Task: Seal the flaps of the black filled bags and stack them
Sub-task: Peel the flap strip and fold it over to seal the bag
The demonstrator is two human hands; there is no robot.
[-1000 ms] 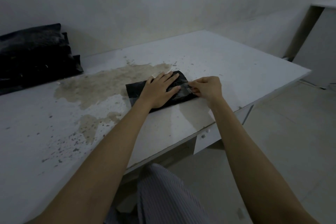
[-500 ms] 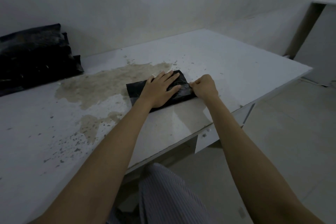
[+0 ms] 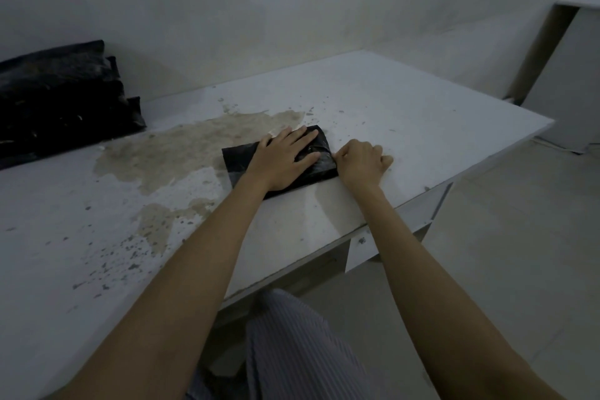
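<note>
A small black bag [image 3: 238, 162] lies flat on the white worktop [image 3: 406, 114], a little right of the frame's centre, at the right edge of a wide brownish stain [image 3: 181, 153].

The left hand [image 3: 285, 159] rests palm down on top of the bag, covering most of its middle. Its fingers [image 3: 300, 136] are straight and slightly spread, pointing toward the upper right of the frame, and press on the plastic rather than grip it.

The right hand [image 3: 362, 162] sits at the bag's right end, touching it, with its heel on the worktop. Its fingers are curled into a loose fist, knuckles toward the right of the frame. The thumb side meets the bag's glossy folded end [image 3: 321, 162], but whether the fingers pinch that plastic or hold anything small cannot be told, since the hand hides the contact.

In the upper left of the frame, well apart from the hands, a stack [image 3: 58, 97] of black filled bags lies on the worktop against the wall [image 3: 292, 10].

At the bottom centre of the frame, below the worktop's near edge, striped grey cloth [image 3: 292, 351] of the person's clothing shows between the two forearms.
</note>
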